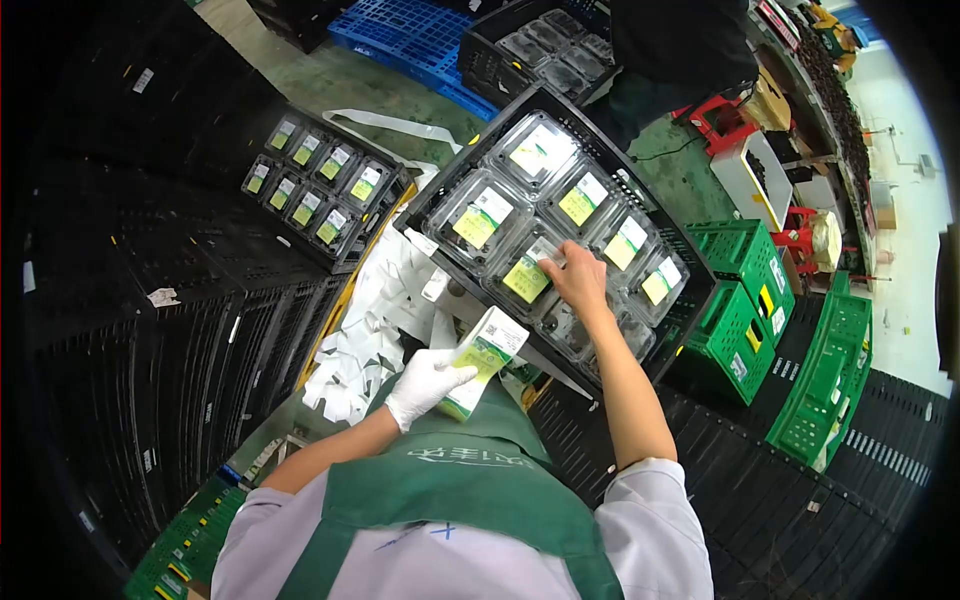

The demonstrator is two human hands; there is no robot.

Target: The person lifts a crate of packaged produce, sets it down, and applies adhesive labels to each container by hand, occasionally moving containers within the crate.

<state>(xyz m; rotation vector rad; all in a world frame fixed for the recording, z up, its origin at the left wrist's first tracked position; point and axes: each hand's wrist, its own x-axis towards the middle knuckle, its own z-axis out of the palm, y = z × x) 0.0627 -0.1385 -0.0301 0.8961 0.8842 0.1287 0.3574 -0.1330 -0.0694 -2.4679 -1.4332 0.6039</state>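
My left hand (422, 388), in a white glove, is closed around a strip of green-and-white labels (488, 350) in front of my apron. My bare right hand (582, 280) reaches over a black crate (690, 255). Its fingers are pinched together at the upper right edge of a label (528, 278) on the lid of a clear plastic clamshell box. Several more labelled clamshell boxes (482, 250) sit in rows in this crate. My right forearm partly covers the boxes in the near row, and their contents are hard to make out.
Torn white backing paper (365, 345) is heaped left of the crate. Beyond it stands another black crate (345, 262) of labelled boxes. Stacked black crates (120, 330) rise at left, green crates (735, 340) at right. A person in dark clothes (680, 50) stands beyond, near a blue pallet (400, 50).
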